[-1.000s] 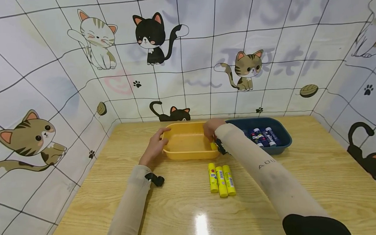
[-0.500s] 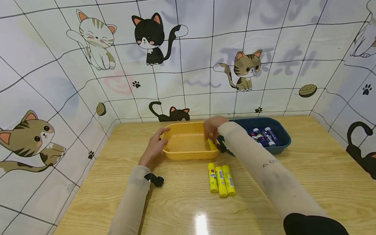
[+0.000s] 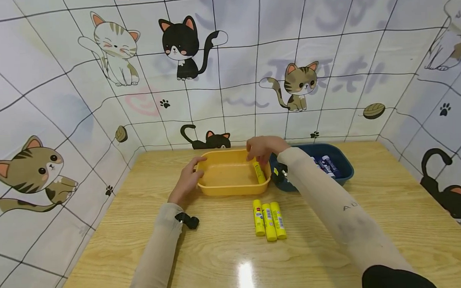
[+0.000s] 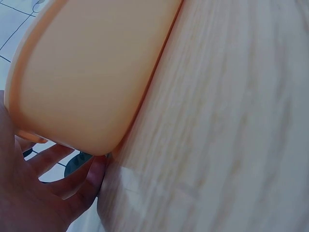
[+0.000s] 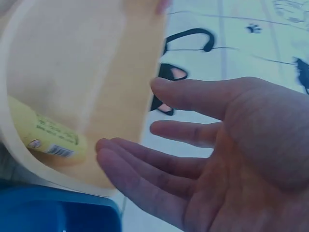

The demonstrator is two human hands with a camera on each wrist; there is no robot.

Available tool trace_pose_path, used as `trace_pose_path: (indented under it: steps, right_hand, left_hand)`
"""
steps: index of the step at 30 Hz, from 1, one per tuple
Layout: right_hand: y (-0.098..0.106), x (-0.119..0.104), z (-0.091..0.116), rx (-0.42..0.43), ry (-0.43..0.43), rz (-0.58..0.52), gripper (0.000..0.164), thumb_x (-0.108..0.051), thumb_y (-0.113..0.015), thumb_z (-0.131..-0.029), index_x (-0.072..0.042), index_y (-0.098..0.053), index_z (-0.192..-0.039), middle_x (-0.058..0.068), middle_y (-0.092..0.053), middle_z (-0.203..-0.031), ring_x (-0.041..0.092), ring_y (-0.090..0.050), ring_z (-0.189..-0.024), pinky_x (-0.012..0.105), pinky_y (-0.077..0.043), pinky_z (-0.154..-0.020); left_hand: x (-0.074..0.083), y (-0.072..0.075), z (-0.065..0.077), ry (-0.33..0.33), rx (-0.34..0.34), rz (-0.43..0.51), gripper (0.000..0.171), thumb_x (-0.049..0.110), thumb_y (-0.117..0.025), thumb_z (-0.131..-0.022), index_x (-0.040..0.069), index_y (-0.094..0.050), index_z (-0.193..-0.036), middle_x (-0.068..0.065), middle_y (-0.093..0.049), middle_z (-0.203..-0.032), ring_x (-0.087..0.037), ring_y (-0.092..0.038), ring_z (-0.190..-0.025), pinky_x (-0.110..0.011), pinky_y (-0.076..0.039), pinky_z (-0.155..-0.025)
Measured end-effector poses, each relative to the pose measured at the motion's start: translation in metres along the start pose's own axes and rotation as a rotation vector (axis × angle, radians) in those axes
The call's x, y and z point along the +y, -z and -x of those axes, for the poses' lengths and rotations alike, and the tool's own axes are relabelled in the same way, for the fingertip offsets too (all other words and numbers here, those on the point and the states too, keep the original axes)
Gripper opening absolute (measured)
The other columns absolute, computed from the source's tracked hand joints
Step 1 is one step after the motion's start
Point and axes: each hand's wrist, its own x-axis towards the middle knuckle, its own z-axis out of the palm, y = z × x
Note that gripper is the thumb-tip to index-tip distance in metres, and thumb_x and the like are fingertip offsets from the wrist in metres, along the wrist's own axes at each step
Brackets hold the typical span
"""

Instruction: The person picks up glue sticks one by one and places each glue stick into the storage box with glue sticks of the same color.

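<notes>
My left hand (image 3: 186, 180) holds the left end of a shallow yellow plastic bin (image 3: 232, 189); in the left wrist view the fingers (image 4: 72, 186) lie against the bin's outer end wall. Inside the bin, along its right end, lies one yellow glue stick (image 3: 259, 173). Over the back right corner of the bin is my right hand (image 3: 266, 147). Its fingers are spread and apart from the stick, as the right wrist view shows, with nothing between them. In front of the bin, three yellow glue sticks (image 3: 269, 222) lie side by side on the table.
A dark blue bin (image 3: 344, 174) stands right beside the yellow one and holds several blue and white glue sticks (image 3: 330, 166); the right forearm covers part of it. Behind the wooden table (image 3: 219, 254) rises a cat-patterned wall covering (image 3: 239, 67).
My right hand has let go of the yellow glue stick and risen up and slightly back, leaving the stick in the yellow bin. The left hand keeps its place on the bin.
</notes>
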Motion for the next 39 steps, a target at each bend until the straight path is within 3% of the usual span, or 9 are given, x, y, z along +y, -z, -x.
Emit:
trace_pose_path:
  steps: [6, 10, 18, 23, 32, 39]
  right_hand:
    - [0.004, 0.003, 0.025, 0.133, 0.141, 0.032, 0.053, -0.029, -0.062, -0.103, -0.007, -0.043, -0.148, 0.022, -0.064, -0.126, 0.036, -0.07, -0.111, 0.038, -0.062, -0.084]
    - [0.002, 0.007, 0.046, 0.189, 0.227, 0.046, 0.05, -0.028, -0.061, -0.104, -0.007, -0.044, -0.146, 0.019, -0.067, -0.12, 0.031, -0.071, -0.1, 0.035, -0.062, -0.078]
    - [-0.031, 0.023, 0.081, 0.229, 0.377, 0.073, 0.046, -0.023, -0.06, -0.104, -0.006, -0.046, -0.144, 0.017, -0.073, -0.109, 0.027, -0.071, -0.076, 0.034, -0.058, -0.069]
    - [-0.059, 0.035, 0.098, 0.235, 0.403, 0.075, 0.043, -0.023, -0.063, -0.102, -0.007, -0.049, -0.141, 0.01, -0.074, -0.101, 0.015, -0.065, -0.07, 0.03, -0.055, -0.068]
    - [-0.092, 0.057, 0.115, 0.175, 0.418, -0.006, 0.036, -0.021, -0.065, -0.101, -0.006, -0.056, -0.133, 0.006, -0.069, -0.094, 0.014, -0.061, -0.071, 0.027, -0.054, -0.065]
    - [-0.11, 0.068, 0.116, 0.135, 0.373, -0.056, 0.051, -0.028, -0.066, -0.101, -0.01, -0.045, -0.143, 0.007, -0.07, -0.094, 0.018, -0.064, -0.07, 0.028, -0.055, -0.064]
  left_hand:
    - [0.0, 0.0, -0.001, 0.015, 0.004, 0.013, 0.052, 0.011, -0.05, -0.097, 0.021, -0.052, -0.148, -0.01, -0.044, -0.16, -0.039, -0.055, -0.128, -0.048, -0.05, -0.1]
    - [0.0, -0.001, -0.002, 0.01, 0.006, 0.006, 0.052, 0.01, -0.05, -0.097, 0.02, -0.052, -0.148, -0.012, -0.043, -0.161, -0.04, -0.054, -0.13, -0.049, -0.05, -0.1]
    - [0.0, -0.001, -0.002, 0.01, 0.008, 0.002, 0.052, 0.01, -0.051, -0.096, 0.02, -0.053, -0.147, -0.012, -0.044, -0.16, -0.041, -0.055, -0.129, -0.047, -0.05, -0.097]
    - [0.001, -0.001, -0.002, 0.01, 0.008, -0.006, 0.052, 0.01, -0.051, -0.096, 0.02, -0.053, -0.147, -0.012, -0.045, -0.159, -0.041, -0.055, -0.129, -0.046, -0.05, -0.096]
    - [0.001, -0.001, -0.001, -0.007, 0.003, -0.011, 0.052, 0.01, -0.05, -0.097, 0.019, -0.052, -0.148, -0.012, -0.045, -0.159, -0.038, -0.058, -0.121, -0.039, -0.05, -0.089]
    - [0.0, -0.002, 0.0, -0.002, 0.004, -0.006, 0.053, 0.009, -0.05, -0.097, 0.02, -0.052, -0.148, -0.01, -0.045, -0.159, -0.036, -0.059, -0.118, -0.037, -0.049, -0.087]
